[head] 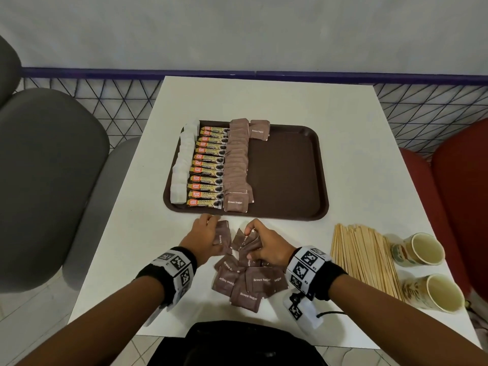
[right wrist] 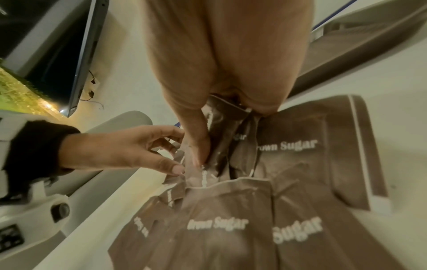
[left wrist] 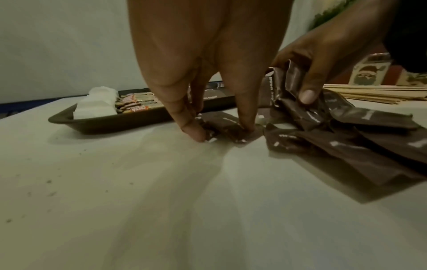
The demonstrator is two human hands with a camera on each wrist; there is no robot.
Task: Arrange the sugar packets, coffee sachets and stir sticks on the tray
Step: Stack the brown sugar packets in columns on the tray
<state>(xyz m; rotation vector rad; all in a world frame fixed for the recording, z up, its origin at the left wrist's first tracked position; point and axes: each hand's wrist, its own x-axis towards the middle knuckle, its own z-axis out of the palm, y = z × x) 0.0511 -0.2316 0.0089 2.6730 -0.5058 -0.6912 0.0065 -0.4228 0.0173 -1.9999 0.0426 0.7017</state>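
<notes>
A brown tray (head: pixel 290 180) holds a column of white packets (head: pixel 182 165), a column of coffee sachets (head: pixel 208 165) and a column of brown sugar packets (head: pixel 237 165), plus one more at the top (head: pixel 260 130). In front of the tray lies a loose heap of brown sugar packets (head: pixel 248 282) (right wrist: pixel 231 228). My left hand (head: pixel 204 235) pinches a brown sugar packet (left wrist: pixel 221 126) against the table. My right hand (head: pixel 260 243) grips several brown sugar packets (left wrist: pixel 291 87) (right wrist: pixel 221 131) upright. A bundle of wooden stir sticks (head: pixel 364 257) lies to the right.
Two paper cups (head: pixel 418 249) (head: pixel 435 293) lie on their sides right of the sticks, near the white table's (head: pixel 264 101) right edge. A grey chair (head: pixel 47 180) stands at the left, a red chair (head: pixel 462 202) at the right. The tray's right half is bare.
</notes>
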